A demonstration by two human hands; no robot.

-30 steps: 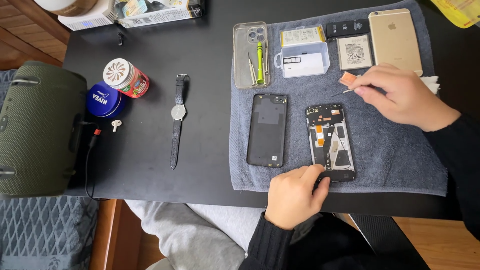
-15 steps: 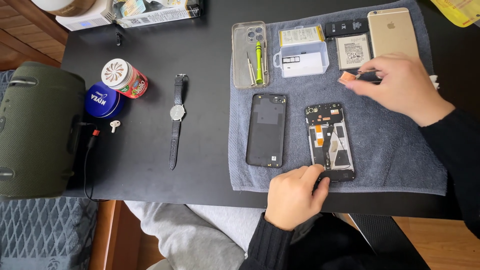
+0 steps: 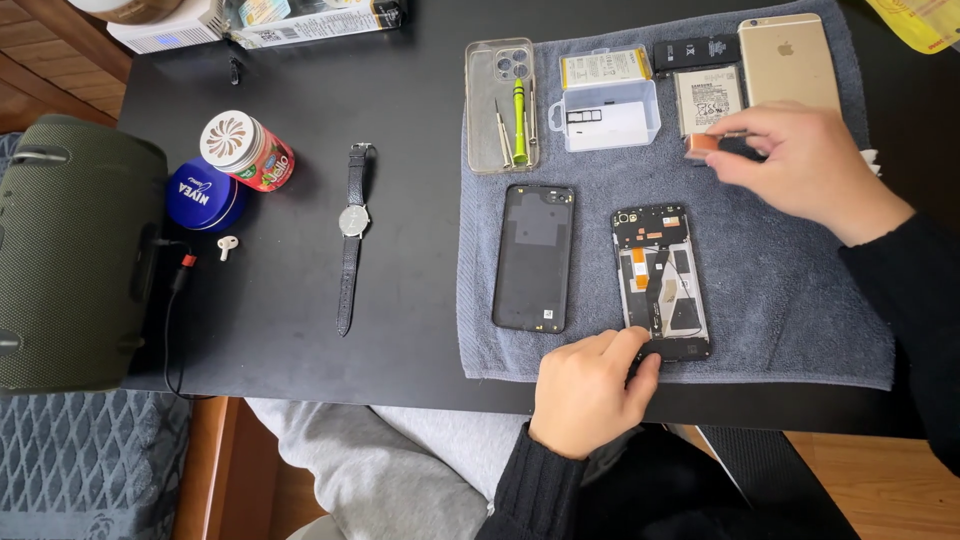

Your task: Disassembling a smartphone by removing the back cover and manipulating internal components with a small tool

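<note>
The opened phone (image 3: 662,282) lies face down on the grey towel (image 3: 780,300) spread over the black tabletop (image 3: 330,80), its inner boards and orange flex cables bare; the black back cover (image 3: 534,256) is already off and rests just beside it, to its left. The left hand (image 3: 585,392) curls at the phone's lower edge, fingertips pressed on that end, steadying it; the right hand (image 3: 805,165) hovers higher on the towel, thumb and forefinger pinching a small tool with an orange-brown tip (image 3: 701,146), near a loose battery (image 3: 708,98) and a gold phone (image 3: 790,62). I judge the job to be in its middle: cover removed, internals exposed, yet the inner parts seem mostly in place; the clear parts box (image 3: 610,112) holds little. A green screwdriver (image 3: 520,108) lies in a clear case (image 3: 501,105); a wristwatch (image 3: 352,235) lies well apart on the bare tabletop.
</note>
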